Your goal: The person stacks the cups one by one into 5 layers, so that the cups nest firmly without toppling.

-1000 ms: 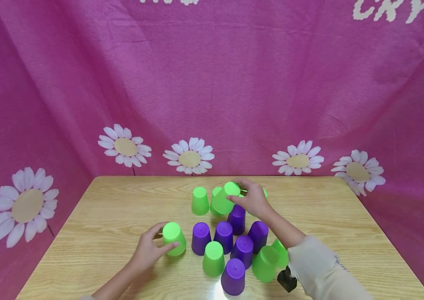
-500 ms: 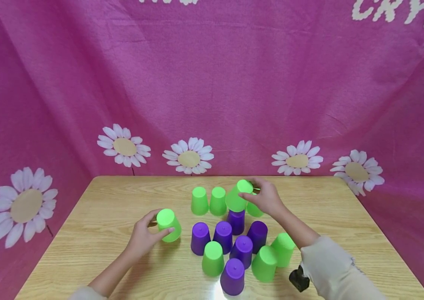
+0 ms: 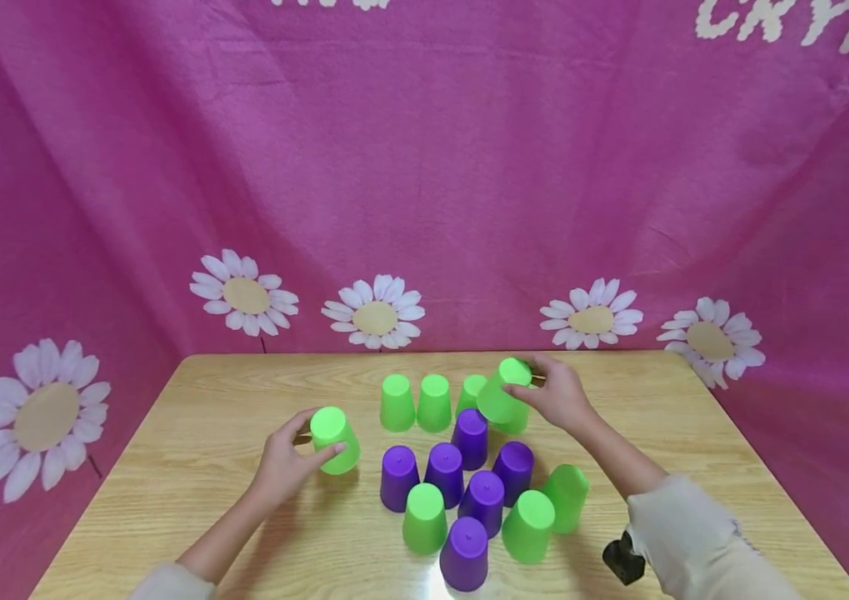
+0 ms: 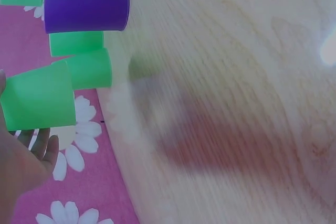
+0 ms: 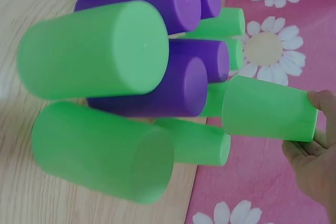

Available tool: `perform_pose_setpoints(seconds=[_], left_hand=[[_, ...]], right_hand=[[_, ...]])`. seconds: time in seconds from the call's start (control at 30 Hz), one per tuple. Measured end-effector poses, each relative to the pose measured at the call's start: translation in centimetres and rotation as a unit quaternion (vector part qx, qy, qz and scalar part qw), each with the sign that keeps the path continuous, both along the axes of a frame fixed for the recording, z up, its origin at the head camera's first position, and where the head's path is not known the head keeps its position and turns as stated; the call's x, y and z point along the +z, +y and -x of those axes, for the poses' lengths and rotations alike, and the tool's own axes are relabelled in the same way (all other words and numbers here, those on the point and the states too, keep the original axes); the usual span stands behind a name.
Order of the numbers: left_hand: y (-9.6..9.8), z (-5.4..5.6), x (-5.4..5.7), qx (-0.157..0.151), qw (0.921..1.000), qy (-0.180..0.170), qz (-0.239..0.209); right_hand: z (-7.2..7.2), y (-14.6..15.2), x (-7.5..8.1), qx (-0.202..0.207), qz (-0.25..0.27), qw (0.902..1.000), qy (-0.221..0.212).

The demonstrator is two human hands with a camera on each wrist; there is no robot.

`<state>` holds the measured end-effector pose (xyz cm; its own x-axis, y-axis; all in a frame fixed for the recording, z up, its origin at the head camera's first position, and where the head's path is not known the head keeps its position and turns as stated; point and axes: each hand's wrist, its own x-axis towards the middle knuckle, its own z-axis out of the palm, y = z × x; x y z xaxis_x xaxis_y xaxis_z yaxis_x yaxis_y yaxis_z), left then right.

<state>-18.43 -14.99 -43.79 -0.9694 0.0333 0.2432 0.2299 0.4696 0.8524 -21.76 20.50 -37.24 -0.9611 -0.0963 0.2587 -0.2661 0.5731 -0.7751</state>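
My left hand (image 3: pixel 285 462) grips an upside-down green cup (image 3: pixel 334 442) around its sides, left of the other cups. In the left wrist view that green cup (image 4: pixel 39 98) sits above the curled fingers (image 4: pixel 51 153). At the back right, my right hand (image 3: pixel 559 392) holds another green cup (image 3: pixel 501 396) near its closed end, tilted above the back row. The right wrist view shows this cup (image 5: pixel 270 109) between thumb and fingers. Behind and below it, a back-row green cup (image 3: pixel 516 419) is partly hidden. A purple cup (image 3: pixel 471 440) stands just in front.
Several upside-down purple cups (image 3: pixel 399 479) cluster mid-table. Green cups (image 3: pixel 425 521) stand among them and to the front right. Along the back runs a row of green cups (image 3: pixel 397 404). A pink daisy-patterned cloth (image 3: pixel 469 208) hangs behind the wooden table (image 3: pixel 244 392).
My right hand has carried its green cup rightward along the back row, uncovering cups there. The left hand has drawn its cup slightly left and away from me. The standing cups look unmoved.
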Motion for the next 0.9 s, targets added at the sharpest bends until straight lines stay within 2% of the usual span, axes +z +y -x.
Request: perform_pose_setpoints(seconds=[0.2, 0.33, 0.57, 0.9], left_hand=[[0.7, 0.3, 1.4, 0.020, 0.9983, -0.039, -0.040], [0.9, 0.6, 2.0, 0.021, 0.9979, -0.042, -0.044], [1.2, 1.2, 2.3, 0.020, 0.9982, -0.040, -0.040], [1.7, 1.4, 2.3, 0.018, 0.9981, -0.041, -0.042]], right_hand=[[-0.2, 1.5, -0.1, -0.011, -0.012, 0.9999, 0.001], [-0.2, 2.4, -0.2, -0.020, -0.019, 0.9996, 0.005], [-0.3, 3.7, 0.0, -0.027, -0.041, 0.9987, 0.014], [-0.5, 5.3, 0.1, -0.047, -0.049, 0.9974, 0.025]])
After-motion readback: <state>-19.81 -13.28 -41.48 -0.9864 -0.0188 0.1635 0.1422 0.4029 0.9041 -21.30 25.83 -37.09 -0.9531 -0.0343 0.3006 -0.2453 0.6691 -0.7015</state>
